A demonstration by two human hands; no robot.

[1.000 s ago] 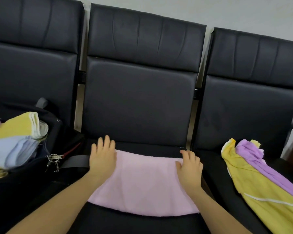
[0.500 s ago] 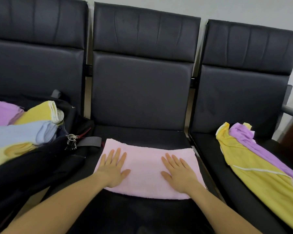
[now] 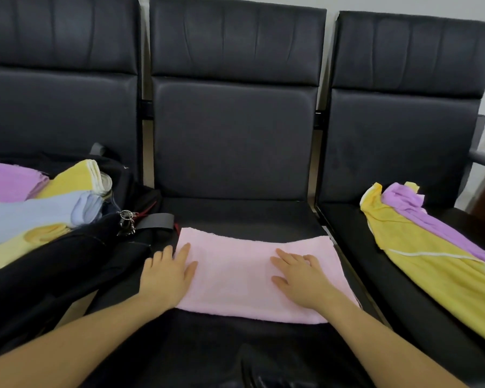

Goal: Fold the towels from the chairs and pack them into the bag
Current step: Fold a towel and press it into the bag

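I've got my left hand (image 3: pixel 167 274) and right hand (image 3: pixel 301 278) flat, fingers straight, pressing the pink towel (image 3: pixel 235 278) on the middle seat. Several folded towels fill the bag (image 3: pixel 67 256); yellow towel (image 3: pixel 429 264) and purple towel (image 3: pixel 420 217) wait unfolded.

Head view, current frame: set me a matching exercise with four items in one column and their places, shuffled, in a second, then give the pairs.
Items:
1. pink towel
2. yellow towel with the purple towel on it
3. black bag
4. key ring

Places:
A. on the left chair, holding folded towels
B. spread flat on the middle chair seat under both hands
C. hanging at the bag's edge
D. unfolded on the right chair

Pairs: 1-B, 2-D, 3-A, 4-C. The left hand and right hand lie flat on the pink towel.
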